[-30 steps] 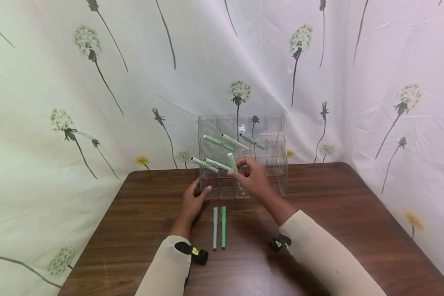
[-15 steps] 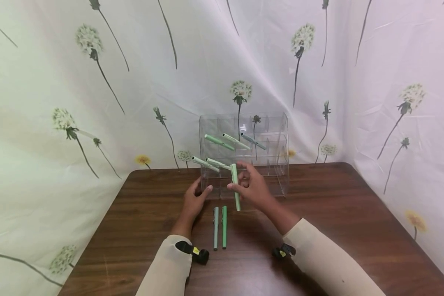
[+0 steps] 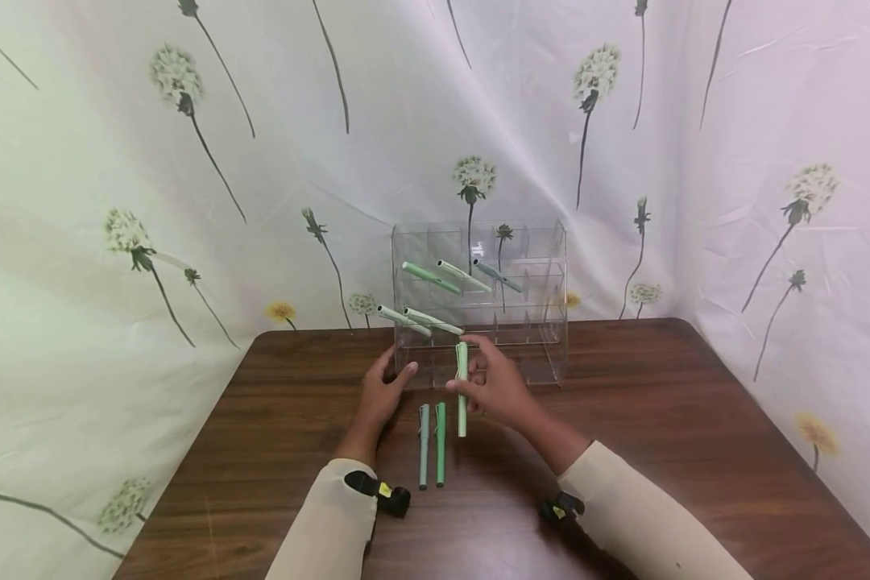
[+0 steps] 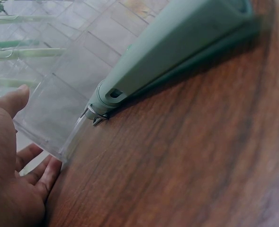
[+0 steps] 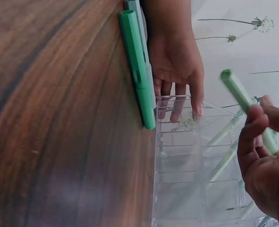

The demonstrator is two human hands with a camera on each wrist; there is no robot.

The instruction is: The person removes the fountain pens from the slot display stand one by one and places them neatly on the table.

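Observation:
A pale green pen [image 3: 461, 417] stands nearly upright, cap end up, pinched between the thumb and fingers of my right hand [image 3: 500, 388]. It is in front of the clear plastic pen organizer [image 3: 555, 362]. My left hand [image 3: 380, 393] rests at the organizer's lower left corner. Its thumb lies before the front, and its straight fingers touch the side edge, as the left wrist view shows. On the table in front lie a grey-blue pen [image 3: 424, 451] and a green pen [image 3: 440, 449], side by side.
Tilted in the organizer's upper tier are a green pen [image 3: 429, 276], a pale pen [image 3: 466, 276] and a grey-blue pen [image 3: 499, 276]. Lower down slant two pale green pens [image 3: 432, 321]. A flower-printed curtain [image 3: 297, 161] hangs behind the brown wooden table [image 3: 261, 451].
My right hand has drawn the pale green pen out of the organizer's lower tier, down and towards me, turning it upright. The left hand has stayed at the corner.

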